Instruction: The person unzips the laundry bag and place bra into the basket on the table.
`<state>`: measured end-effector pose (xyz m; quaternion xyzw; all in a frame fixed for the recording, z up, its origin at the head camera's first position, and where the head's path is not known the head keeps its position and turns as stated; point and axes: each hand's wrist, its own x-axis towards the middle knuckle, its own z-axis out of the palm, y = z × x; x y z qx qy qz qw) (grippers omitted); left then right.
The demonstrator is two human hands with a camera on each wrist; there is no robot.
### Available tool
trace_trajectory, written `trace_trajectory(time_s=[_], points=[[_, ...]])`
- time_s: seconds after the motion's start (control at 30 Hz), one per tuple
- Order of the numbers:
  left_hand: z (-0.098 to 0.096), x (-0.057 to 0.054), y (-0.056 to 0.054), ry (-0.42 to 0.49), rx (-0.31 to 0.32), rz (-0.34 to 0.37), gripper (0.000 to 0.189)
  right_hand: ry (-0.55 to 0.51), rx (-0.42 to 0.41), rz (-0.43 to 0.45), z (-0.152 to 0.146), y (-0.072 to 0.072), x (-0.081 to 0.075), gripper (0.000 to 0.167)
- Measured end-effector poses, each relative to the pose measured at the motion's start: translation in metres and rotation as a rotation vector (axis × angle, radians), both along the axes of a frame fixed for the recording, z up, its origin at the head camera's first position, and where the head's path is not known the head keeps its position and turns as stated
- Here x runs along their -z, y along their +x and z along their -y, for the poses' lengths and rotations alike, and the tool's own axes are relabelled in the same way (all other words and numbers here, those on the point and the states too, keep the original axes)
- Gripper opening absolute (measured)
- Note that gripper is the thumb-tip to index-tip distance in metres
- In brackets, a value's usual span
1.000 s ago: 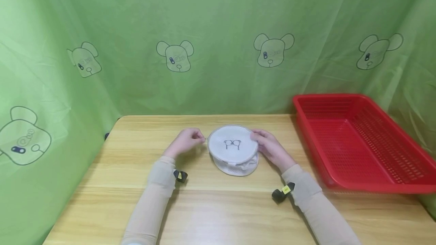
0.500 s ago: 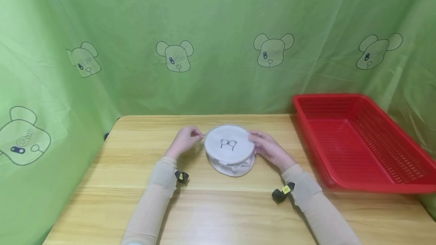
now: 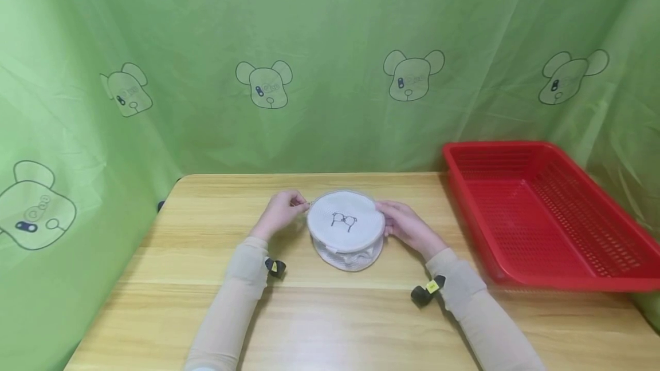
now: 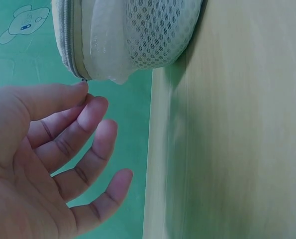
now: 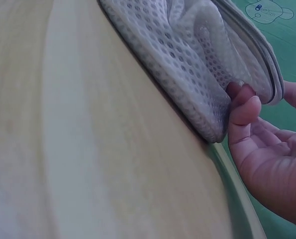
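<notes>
A round white mesh laundry bag point(image 3: 346, 233) with a small glasses-like print on its top sits on the wooden table, partly collapsed. In the left wrist view its zipper point(image 4: 73, 45) runs along the top rim. My left hand point(image 3: 282, 209) pinches the zipper pull point(image 4: 84, 80) at the bag's left side between thumb and index finger; the other fingers are loosely bent. At the right side, my right hand point(image 3: 407, 225) grips the top rim. In the right wrist view, some fingertips point(image 5: 247, 107) press against the mesh side point(image 5: 172, 64) under the rim.
A red perforated plastic basket point(image 3: 536, 216) stands on the right of the table point(image 3: 319, 325). Green curtains point(image 3: 330, 16) with bear-head prints hang behind and on both sides. Each wrist carries a small black camera point(image 3: 423, 295).
The laundry bag has shifted slightly left and turned clockwise, so its print now tilts. My left hand has moved a little left and away, still pinching the zipper pull. My right hand stays at the rim.
</notes>
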<state>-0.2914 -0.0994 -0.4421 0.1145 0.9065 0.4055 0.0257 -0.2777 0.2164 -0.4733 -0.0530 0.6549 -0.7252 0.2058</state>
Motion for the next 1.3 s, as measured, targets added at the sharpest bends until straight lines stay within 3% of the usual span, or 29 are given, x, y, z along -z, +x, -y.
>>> trace_trajectory(time_s=[0.2,0.67,1.3], points=[[-0.0009,0.0,0.0001,0.006,0.027,-0.005,0.009,-0.01,-0.016,0.0,-0.0009,-0.0003,0.0016,0.043],[-0.0009,-0.0025,0.0018,0.007,0.046,0.013,0.009,0.027,-0.002,0.001,-0.0004,-0.0007,0.0032,0.011],[0.0029,-0.0065,0.0019,0.009,0.067,0.015,0.008,-0.031,0.041,0.01,0.0033,0.0001,0.0031,0.009]])
